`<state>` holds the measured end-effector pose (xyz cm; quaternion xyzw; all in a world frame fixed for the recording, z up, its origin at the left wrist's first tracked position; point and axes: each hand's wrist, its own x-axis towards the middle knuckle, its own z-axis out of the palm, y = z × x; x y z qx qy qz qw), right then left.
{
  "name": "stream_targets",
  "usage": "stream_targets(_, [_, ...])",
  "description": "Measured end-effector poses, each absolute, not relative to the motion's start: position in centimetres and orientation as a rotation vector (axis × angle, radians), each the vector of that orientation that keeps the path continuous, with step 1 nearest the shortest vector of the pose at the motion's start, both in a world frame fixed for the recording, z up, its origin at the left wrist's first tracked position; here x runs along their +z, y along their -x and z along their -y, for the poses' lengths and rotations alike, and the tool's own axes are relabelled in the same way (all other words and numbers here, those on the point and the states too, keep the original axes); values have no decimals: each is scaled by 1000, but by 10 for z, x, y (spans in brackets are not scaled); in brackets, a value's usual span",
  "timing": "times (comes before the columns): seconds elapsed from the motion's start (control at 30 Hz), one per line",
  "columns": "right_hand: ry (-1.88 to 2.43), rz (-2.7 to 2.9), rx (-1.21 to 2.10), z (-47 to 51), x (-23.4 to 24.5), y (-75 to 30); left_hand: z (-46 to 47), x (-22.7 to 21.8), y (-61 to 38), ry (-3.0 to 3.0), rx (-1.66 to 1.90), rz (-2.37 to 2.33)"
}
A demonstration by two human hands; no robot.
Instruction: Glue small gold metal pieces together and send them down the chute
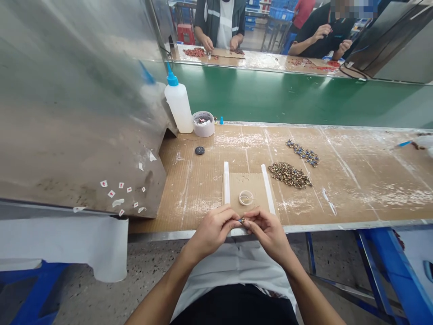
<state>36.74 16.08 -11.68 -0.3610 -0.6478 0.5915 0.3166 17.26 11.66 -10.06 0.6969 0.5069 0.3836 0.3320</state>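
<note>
At the bench edge (165, 236), my left hand (214, 227) and right hand (269, 232) pinch a small blue-and-gold piece (241, 220), best kept steady with light fingertip pressure; beyond it, a small round cup (240, 201); farther, heaped brass-coloured parts (290, 175).

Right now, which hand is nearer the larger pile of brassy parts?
Right: the right hand is left of the larger pile, nearer the camera; the left hand is farther left.

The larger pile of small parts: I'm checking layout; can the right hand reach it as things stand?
Probably yes: only cardboard and tape seem to lie between the right hand and the pile, though that hand pinches a small piece.
</note>
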Motion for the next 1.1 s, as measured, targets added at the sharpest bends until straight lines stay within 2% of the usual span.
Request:
stream_targets(0.33, [713, 1979, 1250, -163, -115, -373, -117, -95, -169, -1798, 932, -1263])
stream_targets(0.87, [844, 1738, 1435, -160, -120, -367, -114, -100, -175, -1908, 980, -1292])
stream_targets(1.1, [875, 1825, 1497, -161, -121, -372, -115, -110, -179, -1997, 1019, -1321])
